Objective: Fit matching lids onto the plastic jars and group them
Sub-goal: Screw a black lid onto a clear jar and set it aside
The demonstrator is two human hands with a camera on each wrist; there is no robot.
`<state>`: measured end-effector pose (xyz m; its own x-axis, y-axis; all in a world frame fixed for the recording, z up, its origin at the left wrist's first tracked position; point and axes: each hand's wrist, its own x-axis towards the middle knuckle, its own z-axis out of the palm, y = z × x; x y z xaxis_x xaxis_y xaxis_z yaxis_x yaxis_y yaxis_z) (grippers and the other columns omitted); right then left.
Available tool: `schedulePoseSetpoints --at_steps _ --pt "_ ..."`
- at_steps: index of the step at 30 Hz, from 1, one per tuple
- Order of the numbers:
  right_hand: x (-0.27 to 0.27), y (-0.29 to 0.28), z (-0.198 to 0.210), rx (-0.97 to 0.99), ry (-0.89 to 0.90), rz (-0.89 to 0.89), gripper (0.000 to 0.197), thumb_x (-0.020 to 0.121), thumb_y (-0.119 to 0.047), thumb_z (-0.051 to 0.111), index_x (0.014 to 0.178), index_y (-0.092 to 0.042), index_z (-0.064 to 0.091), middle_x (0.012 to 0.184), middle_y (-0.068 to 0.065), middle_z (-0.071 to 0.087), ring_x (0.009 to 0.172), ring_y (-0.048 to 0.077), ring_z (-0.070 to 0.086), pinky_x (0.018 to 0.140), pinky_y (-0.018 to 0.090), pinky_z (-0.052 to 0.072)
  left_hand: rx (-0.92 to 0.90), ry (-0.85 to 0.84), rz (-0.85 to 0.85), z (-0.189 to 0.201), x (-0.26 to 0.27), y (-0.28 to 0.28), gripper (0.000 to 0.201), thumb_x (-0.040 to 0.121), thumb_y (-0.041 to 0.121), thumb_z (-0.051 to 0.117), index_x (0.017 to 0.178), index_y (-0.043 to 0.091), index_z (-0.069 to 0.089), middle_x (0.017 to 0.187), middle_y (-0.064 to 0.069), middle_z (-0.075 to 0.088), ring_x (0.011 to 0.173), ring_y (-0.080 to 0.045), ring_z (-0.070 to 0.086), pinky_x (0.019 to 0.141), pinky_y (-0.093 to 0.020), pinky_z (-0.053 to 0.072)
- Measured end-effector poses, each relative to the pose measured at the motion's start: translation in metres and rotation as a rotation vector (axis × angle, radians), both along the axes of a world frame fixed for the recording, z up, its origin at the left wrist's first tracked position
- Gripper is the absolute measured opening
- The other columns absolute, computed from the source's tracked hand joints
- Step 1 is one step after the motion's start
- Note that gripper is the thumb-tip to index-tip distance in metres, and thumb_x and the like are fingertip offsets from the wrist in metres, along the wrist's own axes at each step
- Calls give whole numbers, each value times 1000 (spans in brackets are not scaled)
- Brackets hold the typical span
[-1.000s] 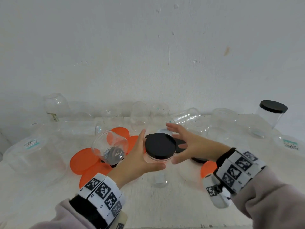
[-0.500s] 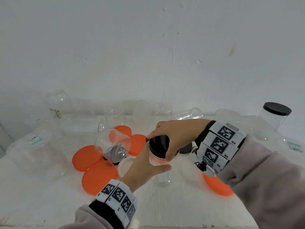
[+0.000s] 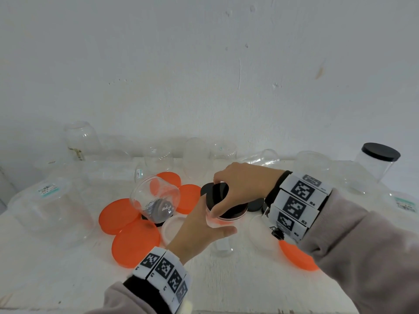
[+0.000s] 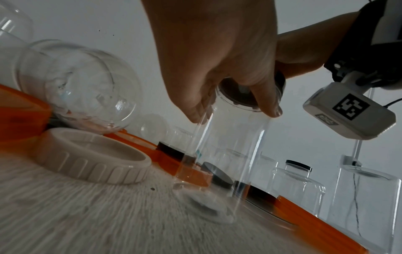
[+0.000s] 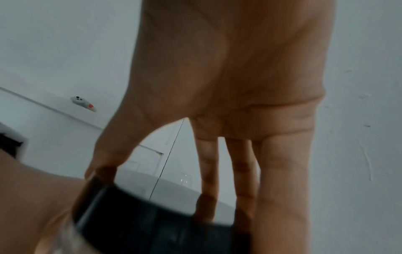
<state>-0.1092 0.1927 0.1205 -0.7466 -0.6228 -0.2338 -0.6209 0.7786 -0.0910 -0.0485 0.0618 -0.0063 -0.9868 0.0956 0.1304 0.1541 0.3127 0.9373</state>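
A person stands at a white table (image 3: 226, 279). Their right hand (image 3: 242, 184) arches over a black lid (image 3: 229, 207), fingers and thumb curled round its rim, on a clear jar (image 4: 228, 154) standing upright at the table's centre. The left hand (image 3: 199, 232) wraps the jar's side. Orange lids (image 3: 136, 241) and a tipped empty jar (image 3: 154, 196) lie just left.
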Motion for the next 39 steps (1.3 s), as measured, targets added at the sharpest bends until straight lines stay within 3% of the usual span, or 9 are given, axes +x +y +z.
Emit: schedulePoseSetpoints --at_steps 6,10,13,16,22,27,32,37,39 --pt "-5 3 14 133 -184 110 87 67 -42 81 141 -44 35 116 -12 39 109 12 42 91 34 48 -1 -4 3 -2 -1 0 75 67 28 85 117 52 35 122 24 54 109 19 47 82 2 37" --pt "-9 4 9 63 -123 107 75 62 -54 79 130 -40 48 97 -21 45 101 10 51 86 34 52 -5 -5 7 -2 -1 0 74 67 31 85 116 54 35 118 30 54 108 20 47 81 3 37" --pt "-6 4 0 23 -62 24 69 57 -71 70 110 -30 55 93 -12 54 88 16 63 74 35 57 6 -16 5 -3 -1 -1 72 66 31 85 115 53 37 112 35 56 106 19 49 79 2 39" --pt "-5 5 -4 37 -39 -4 70 59 -73 68 109 -27 52 95 -9 52 86 12 58 68 29 51 7 -22 3 -4 -1 0 71 66 32 85 115 53 37 111 40 54 106 20 48 79 3 38" --pt "-3 7 7 96 -163 117 87 70 -42 78 144 -39 32 123 -11 40 111 11 41 95 34 45 12 -13 5 -2 0 1 75 67 30 85 117 54 35 117 32 54 109 21 46 82 3 36" --pt "-2 4 4 8 -58 87 52 63 -58 76 103 -30 58 93 -14 53 90 9 54 75 29 52 3 -26 12 -3 0 0 76 67 32 85 117 54 34 121 26 54 109 20 46 80 3 38" --pt "3 2 -4 45 62 4 64 64 -74 66 96 -20 54 87 -6 54 76 12 55 59 25 43 -12 -27 11 -2 0 0 72 68 33 84 115 55 35 117 30 55 107 21 46 79 3 37" --pt "3 9 7 61 -175 85 76 74 -44 75 140 -37 38 120 -8 44 112 14 45 94 35 46 1 -5 14 -2 1 2 75 67 30 85 119 53 35 122 26 54 110 18 47 84 2 37" --pt "2 10 8 50 -175 105 82 75 -39 75 145 -38 33 124 -9 42 113 11 40 97 33 43 2 2 9 -2 1 2 76 67 29 85 118 54 35 122 26 54 112 17 47 84 1 37"
